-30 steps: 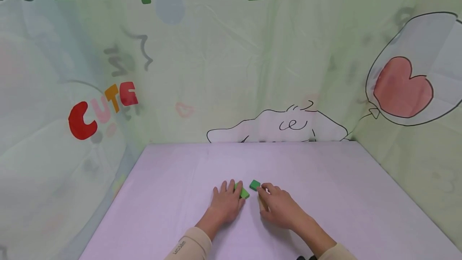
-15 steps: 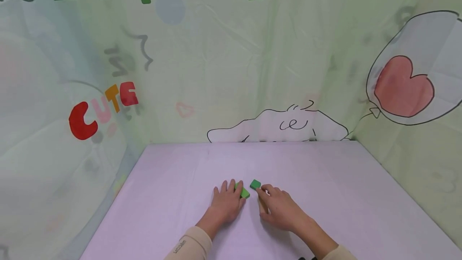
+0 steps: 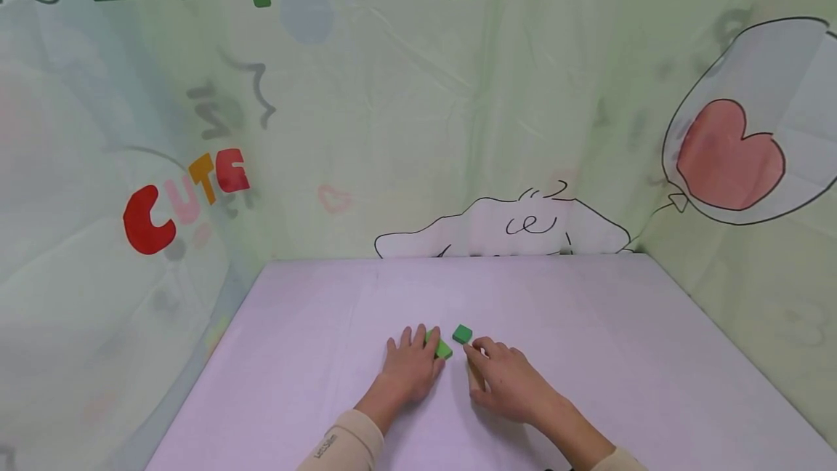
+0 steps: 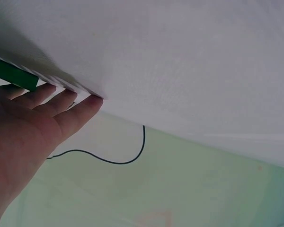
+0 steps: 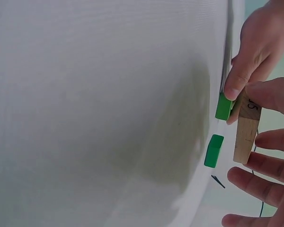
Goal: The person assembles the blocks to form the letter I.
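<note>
Little differs from a second ago, so your work seems to be at a pause: your right hand (image 3: 513, 381) still pinches the wooden block (image 5: 246, 135), your left hand (image 3: 408, 371) stays spread over the light green block (image 3: 443, 349), and the dark green block (image 3: 462, 333) lies just beyond your right hand.

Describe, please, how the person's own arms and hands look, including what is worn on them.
Both the left hand and the right hand are without gloves. The left sleeve is beige, with a banded cuff and small dark lettering, too small to read surely. The right sleeve is also beige, mostly cut off by the picture's edge.
</note>
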Available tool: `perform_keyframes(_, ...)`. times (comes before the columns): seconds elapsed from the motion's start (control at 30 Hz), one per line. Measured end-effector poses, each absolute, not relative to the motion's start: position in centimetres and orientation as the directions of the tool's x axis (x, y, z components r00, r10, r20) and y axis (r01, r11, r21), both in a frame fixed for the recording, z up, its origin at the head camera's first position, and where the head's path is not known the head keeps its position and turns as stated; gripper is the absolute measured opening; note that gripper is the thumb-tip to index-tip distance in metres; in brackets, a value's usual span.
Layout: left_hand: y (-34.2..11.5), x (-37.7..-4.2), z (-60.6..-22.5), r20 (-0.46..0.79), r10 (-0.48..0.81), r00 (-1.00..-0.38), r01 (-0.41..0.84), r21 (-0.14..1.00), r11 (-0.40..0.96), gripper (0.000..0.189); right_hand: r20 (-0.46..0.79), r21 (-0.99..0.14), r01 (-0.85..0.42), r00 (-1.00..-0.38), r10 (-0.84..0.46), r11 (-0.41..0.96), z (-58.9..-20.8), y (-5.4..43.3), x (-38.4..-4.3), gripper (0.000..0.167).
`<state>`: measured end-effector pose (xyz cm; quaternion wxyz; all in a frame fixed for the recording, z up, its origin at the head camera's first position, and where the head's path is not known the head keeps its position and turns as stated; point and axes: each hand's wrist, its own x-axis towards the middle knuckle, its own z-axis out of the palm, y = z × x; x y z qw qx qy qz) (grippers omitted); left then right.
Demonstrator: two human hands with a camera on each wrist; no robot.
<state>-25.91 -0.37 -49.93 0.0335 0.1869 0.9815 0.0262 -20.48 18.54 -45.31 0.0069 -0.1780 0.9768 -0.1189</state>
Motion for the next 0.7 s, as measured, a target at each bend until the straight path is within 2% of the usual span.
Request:
perform_keyframes(0.27, -0.34, -25.84, -49.82, -0.056, 0.367, -0.928, 0.364, 0.053, 0.930, 0.060, -0.011, -0.231, -0.337, -0.937, -0.349, 0.913, -45.32, 18.48, -20.25, 0.066)
perform_keyframes(0.7, -0.38, -25.67, -49.72, -0.052, 0.366, -0.929, 0.363, 0.061, 0.930, 0.060, -0.005, -0.234, -0.353, -0.932, -0.364, 0.906, -45.41, 18.35, -19.57, 0.065)
